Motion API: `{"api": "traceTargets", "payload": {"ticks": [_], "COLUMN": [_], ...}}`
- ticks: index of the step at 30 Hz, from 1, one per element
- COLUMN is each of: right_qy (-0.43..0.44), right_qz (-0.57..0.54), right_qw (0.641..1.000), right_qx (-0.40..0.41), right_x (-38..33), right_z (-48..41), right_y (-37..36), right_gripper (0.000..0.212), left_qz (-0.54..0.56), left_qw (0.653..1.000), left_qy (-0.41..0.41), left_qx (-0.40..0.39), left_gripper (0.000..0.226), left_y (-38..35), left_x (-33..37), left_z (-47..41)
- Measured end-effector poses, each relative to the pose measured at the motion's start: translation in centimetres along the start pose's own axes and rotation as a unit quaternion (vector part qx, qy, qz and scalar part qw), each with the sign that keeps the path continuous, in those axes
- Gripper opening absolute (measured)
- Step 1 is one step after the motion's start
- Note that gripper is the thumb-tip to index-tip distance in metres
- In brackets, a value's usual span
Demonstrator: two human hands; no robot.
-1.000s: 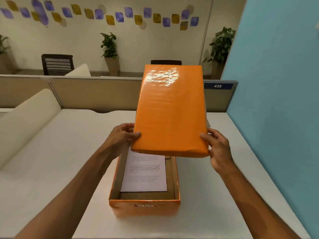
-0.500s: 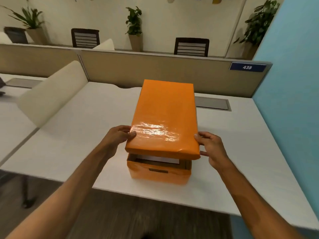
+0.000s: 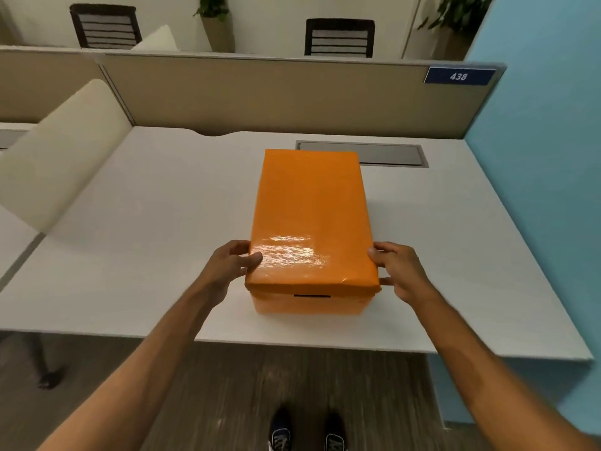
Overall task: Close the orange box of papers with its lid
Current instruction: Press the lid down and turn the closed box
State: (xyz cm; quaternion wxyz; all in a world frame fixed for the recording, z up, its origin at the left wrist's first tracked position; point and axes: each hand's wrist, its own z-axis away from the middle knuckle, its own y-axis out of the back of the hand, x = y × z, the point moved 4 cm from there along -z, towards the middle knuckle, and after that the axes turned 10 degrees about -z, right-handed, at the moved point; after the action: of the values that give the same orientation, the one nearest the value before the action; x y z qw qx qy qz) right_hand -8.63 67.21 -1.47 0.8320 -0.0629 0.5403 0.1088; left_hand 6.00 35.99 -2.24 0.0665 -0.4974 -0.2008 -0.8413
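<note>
This was an open-plan office. A white desk [image 3: 455, 255] stood against a tan cubicle partition [image 3: 276, 96], which carried a small blue plate [image 3: 458, 76] reading 438, the sort of number given to a workstation. A grey cable hatch [image 3: 361, 153] was set flush into the desktop near the partition. Beyond the divider stood two dark slatted chairs [image 3: 340, 37] and potted plants [image 3: 216, 21] along a pale wall. A blue panel [image 3: 546, 157] closed off the right side, and the floor [image 3: 227, 385] was grey wood-look planking.
</note>
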Motion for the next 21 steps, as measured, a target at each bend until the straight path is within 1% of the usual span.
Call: {"api": "traceTargets", "payload": {"ticks": [9, 12, 14, 15, 17, 21], "right_qy": [-0.007, -0.007, -0.009, -0.008, 0.002, 0.048], "right_qz": [0.035, 0.039, 0.034, 0.031, 0.028, 0.051], "right_qw": [0.999, 0.998, 0.998, 0.998, 0.998, 0.997], "right_qx": [0.029, 0.042, 0.044, 0.045, 0.052, 0.042], "right_x": [1.0, 1.1, 1.2, 1.2, 1.0, -0.5], "right_z": [-0.6, -0.8, -1.1, -1.2, -1.8, -4.1], "right_y": [-0.6, -0.7, -0.7, -0.7, -0.8, -1.6], "right_gripper": [0.035, 0.033, 0.029, 0.032, 0.045, 0.056], "left_qz": [0.010, 0.012, 0.035, 0.051, 0.072, 0.053], "left_qw": [1.000, 1.000, 0.999, 0.998, 0.996, 0.998], "left_qy": [0.005, 0.005, 0.014, 0.020, 0.029, 0.002], "left_qx": [-0.006, -0.019, -0.036, -0.044, -0.051, -0.040], "left_gripper": [0.054, 0.058, 0.060, 0.063, 0.068, 0.074], "left_y": [-0.4, -0.3, -0.4, -0.5, -0.6, -0.5], "left_x": [-1.2, -1.3, -1.3, -1.3, -0.9, 1.3], "left_z": [-0.5, -1.0, -1.5, -1.9, -2.6, -5.0]}}
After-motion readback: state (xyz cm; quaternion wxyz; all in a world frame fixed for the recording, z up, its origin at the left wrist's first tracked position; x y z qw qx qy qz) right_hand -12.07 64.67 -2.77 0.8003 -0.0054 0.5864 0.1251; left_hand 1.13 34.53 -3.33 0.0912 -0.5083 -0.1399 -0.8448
